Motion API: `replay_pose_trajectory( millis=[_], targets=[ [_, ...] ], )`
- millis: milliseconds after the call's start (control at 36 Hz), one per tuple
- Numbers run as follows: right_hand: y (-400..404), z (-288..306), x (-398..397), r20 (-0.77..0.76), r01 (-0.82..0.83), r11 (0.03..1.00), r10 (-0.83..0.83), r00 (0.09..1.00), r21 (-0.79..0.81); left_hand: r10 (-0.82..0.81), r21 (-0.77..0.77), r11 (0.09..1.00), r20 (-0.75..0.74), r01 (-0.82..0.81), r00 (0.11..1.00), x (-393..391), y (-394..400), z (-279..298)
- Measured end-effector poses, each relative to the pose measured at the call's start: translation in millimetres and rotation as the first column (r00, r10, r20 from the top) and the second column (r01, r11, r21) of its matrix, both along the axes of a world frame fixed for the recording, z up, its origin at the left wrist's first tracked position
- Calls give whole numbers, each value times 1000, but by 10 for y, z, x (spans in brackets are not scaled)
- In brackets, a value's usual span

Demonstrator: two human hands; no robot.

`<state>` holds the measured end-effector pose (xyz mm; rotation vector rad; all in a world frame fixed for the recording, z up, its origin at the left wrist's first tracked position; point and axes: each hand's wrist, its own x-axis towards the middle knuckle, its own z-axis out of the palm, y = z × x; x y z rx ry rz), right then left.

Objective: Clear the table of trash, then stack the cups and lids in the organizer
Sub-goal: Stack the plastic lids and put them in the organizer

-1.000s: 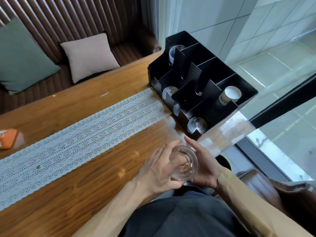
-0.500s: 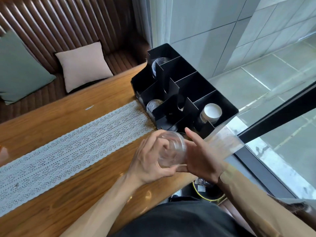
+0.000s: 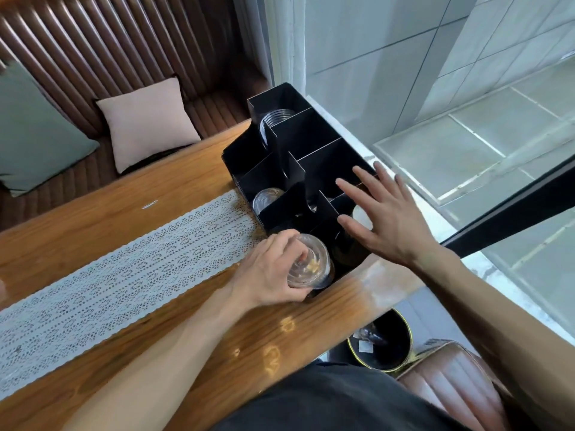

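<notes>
My left hand (image 3: 270, 270) grips a clear plastic cup (image 3: 311, 262) at the nearest front compartment of the black organizer (image 3: 314, 132), which stands at the table's right end. My right hand (image 3: 382, 216) hovers open, fingers spread, above the organizer's near right compartment, partly hiding a white paper cup (image 3: 362, 214) there. Clear lids (image 3: 266, 197) lie in a middle front compartment. More clear cups or lids (image 3: 275, 118) are stacked in the far compartment.
A white lace runner (image 3: 124, 275) crosses the wooden table (image 3: 93, 219). A black trash bin (image 3: 381, 343) with wrappers stands on the floor by the table's near right corner. A brown leather seat (image 3: 451, 387) is beside it. Cushions lie on the bench behind.
My right hand let go of the clear cup and rose open over the organizer. My left hand carried the cup forward to the nearest compartment. The view shifted closer to the organizer.
</notes>
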<state>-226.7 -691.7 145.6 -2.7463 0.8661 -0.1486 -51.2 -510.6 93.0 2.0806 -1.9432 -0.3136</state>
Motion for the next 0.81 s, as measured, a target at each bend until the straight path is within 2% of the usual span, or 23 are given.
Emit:
replay_pose_trajectory(
  millis=[56, 167, 361, 722, 806],
  targets=[
    [-39, -71, 33, -90, -6, 1000, 6, 996, 10, -92, 34, 995, 85, 89, 992, -7, -95, -9],
    [-40, -130, 52, -90, 23, 999, -21, 996, 27, -270, 139, 960, 203, 245, 941, 2, -281, 10],
    [-55, -170, 45, -57, 30, 999, -30, 998, 11, -575, 375, 806, 313, 458, 756, 57, -575, 72],
    [-42, -189, 60, -35, 55, 998, -56, 998, -12, -700, 566, 677, 299, 470, 649, -8, -767, -180],
    [-46, -206, 61, -43, 54, 998, -55, 998, -20, -685, 577, 682, 288, 449, 670, -57, -780, -259]
  ],
)
